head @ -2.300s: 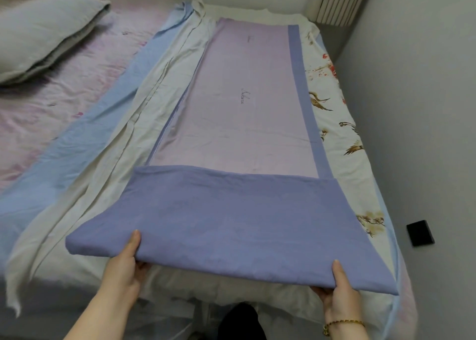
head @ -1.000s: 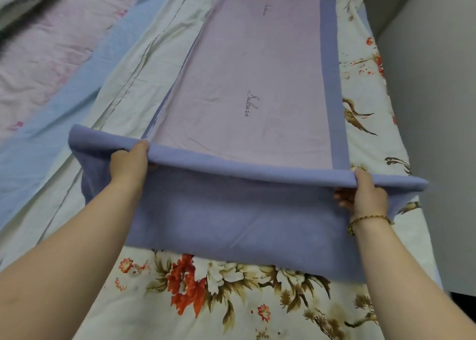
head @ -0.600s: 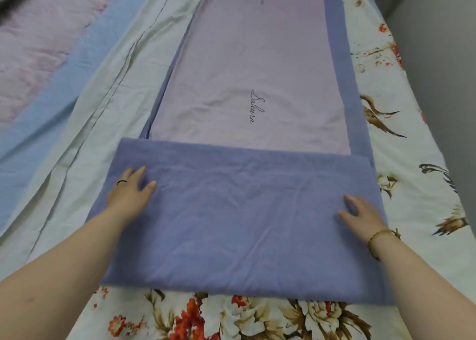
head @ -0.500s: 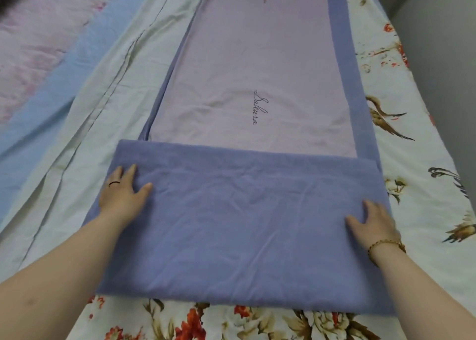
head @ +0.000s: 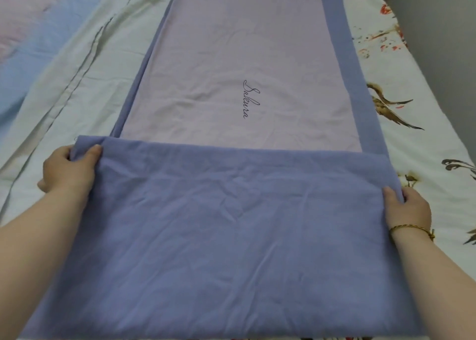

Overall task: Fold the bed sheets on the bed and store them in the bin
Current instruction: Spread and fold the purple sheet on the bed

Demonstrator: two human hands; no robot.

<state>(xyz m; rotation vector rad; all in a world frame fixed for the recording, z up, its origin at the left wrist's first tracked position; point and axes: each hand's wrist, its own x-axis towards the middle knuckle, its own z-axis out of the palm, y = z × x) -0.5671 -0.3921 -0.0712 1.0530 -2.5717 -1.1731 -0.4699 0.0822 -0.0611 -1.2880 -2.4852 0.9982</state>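
Periwinkle-and-lilac cotton bed sheet [head: 231, 223]: folded over at the near end.
Left hand [head: 68, 169]: grip clamped on the fold's far corner.
Right hand [head: 409, 208]: grip clamped on the fold's side edge.

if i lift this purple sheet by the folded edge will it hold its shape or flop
Probably floppy: the sheet bunches where the left hand and right hand pinch it, so the middle would likely sag. It looks thin and creased, so likely light. Its matte weave probably grips the floral cover rather than sliding.
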